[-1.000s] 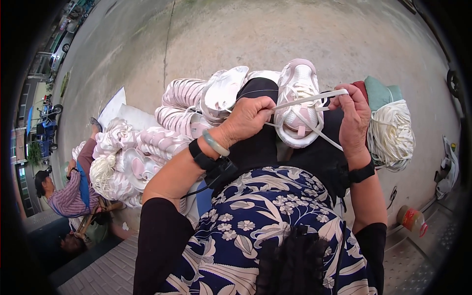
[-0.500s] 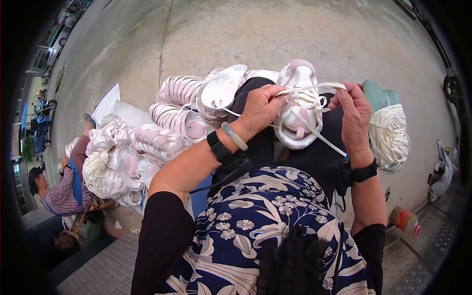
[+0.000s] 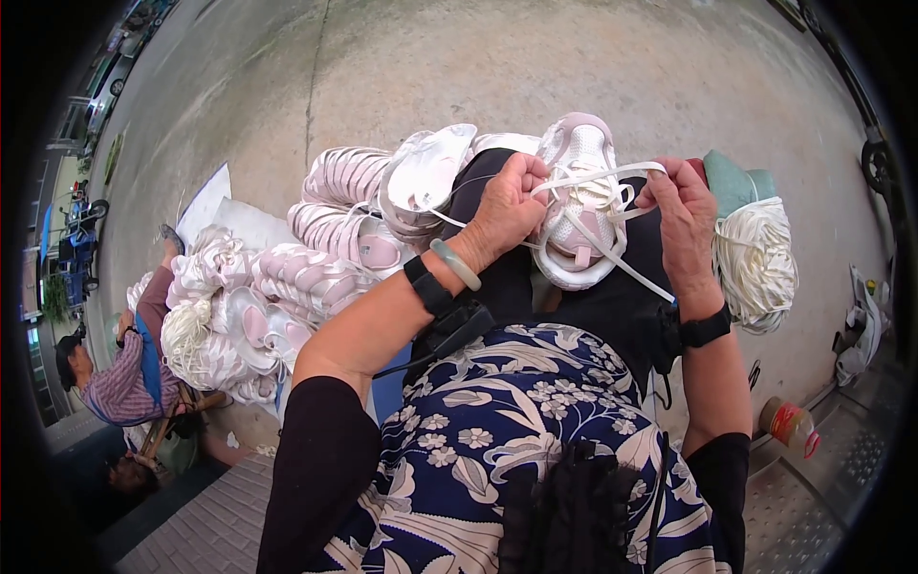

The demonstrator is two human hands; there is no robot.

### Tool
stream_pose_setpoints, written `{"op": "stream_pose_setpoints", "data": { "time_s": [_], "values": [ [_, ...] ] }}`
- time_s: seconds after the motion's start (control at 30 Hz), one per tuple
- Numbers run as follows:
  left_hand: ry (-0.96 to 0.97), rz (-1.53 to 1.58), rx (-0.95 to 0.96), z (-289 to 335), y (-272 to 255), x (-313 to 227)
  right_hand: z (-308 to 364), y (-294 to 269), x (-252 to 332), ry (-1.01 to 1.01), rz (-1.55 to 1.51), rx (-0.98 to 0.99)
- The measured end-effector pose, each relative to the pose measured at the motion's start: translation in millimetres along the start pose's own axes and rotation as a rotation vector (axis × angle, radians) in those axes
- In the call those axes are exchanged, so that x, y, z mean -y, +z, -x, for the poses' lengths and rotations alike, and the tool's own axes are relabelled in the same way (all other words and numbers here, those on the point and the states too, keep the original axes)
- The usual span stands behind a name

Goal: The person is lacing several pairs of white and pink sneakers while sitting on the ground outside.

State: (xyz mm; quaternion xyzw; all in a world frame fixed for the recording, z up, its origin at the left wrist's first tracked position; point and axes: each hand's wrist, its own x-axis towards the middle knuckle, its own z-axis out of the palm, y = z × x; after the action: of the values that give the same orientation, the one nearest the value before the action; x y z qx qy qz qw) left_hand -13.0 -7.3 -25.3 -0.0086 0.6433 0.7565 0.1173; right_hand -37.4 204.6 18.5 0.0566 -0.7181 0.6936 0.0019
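Note:
A white and pink sneaker upper (image 3: pixel 579 237) rests between my knees on dark trousers, its heel end toward me. White shoelace (image 3: pixel 612 173) runs across it, stretched between my two hands. My left hand (image 3: pixel 514 199) pinches the lace at the upper's left edge. On the right, my right hand (image 3: pixel 681 196) grips the same lace between thumb and fingers. Loose loops and a lace tail hang over the upper toward my right wrist. Another lace end trails left below my left hand.
Stacked pink and white shoe uppers (image 3: pixel 349 177) lie to the left, with more piled below them. A bundle of white laces (image 3: pixel 755 253) hangs beside green cloth (image 3: pixel 736 182) at right. A plastic bottle (image 3: pixel 789 426) lies lower right. Another person (image 3: pixel 129 378) sits far left.
Both hands have shifted slightly left, still holding the lace across the upper. The lace is a little straighter between them.

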Motion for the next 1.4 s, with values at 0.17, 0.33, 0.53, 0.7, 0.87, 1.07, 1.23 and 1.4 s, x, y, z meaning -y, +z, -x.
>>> {"op": "stream_pose_setpoints", "data": {
  "time_s": [0.17, 0.33, 0.53, 0.7, 0.87, 1.07, 1.23, 1.4],
  "values": [
    [-0.046, -0.071, 0.009, 2, -13, -2, -1, -3, -3, 0.013, 0.006, -0.027],
    [0.017, 0.025, -0.031, 1, -13, 0, -1, 0, -1, 0.024, 0.011, -0.028],
    [0.132, -0.02, -0.096, -6, -10, 6, -2, 1, -2, -0.025, 0.036, -0.012],
    [0.073, 0.087, -0.087, -3, -6, -6, -1, 1, -5, -0.011, 0.005, -0.013],
    [0.038, 0.114, -0.074, -2, -6, -11, -1, 2, -7, 0.004, -0.009, -0.013],
    [0.029, 0.107, -0.056, -1, -8, -10, -1, 3, -12, 0.017, 0.005, -0.004],
    [0.054, 0.09, -0.046, 1, -6, -7, -2, 6, -23, -0.023, 0.182, -0.067],
    [0.063, 0.077, -0.048, 5, -1, -12, 6, 13, -8, -0.584, 0.781, -0.145]
  ]
}}
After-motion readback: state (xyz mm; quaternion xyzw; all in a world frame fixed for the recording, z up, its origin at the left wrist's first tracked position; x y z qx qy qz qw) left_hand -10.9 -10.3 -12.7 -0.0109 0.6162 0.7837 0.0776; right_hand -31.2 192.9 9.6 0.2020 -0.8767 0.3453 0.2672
